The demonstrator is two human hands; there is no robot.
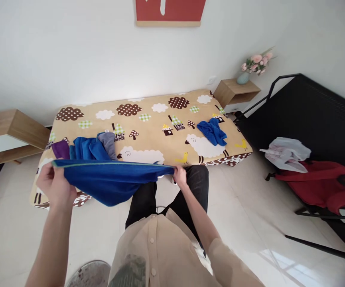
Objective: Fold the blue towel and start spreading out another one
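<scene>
I am holding a blue cloth (pixel 112 181) stretched out between my two hands, its top edge pulled taut and the rest sagging below. My left hand (pixel 54 184) is pinching the cloth's left corner, fingers curled tight around the fabric. My right hand (pixel 180 175) is gripping the other end, closed on the corner, just above my dark trouser leg. The cloth is hanging in front of the bed (pixel 148 119), over its near edge.

Just beyond my left hand, a pile (pixel 90 147) of blue, purple and grey cloths is lying on the bed. Farther out past my right hand, a second crumpled blue cloth (pixel 212 131) is lying on the bed, well apart from the pile. Off to the right of my right hand, a white bag (pixel 286 153) is sitting on a red chair (pixel 324 183).
</scene>
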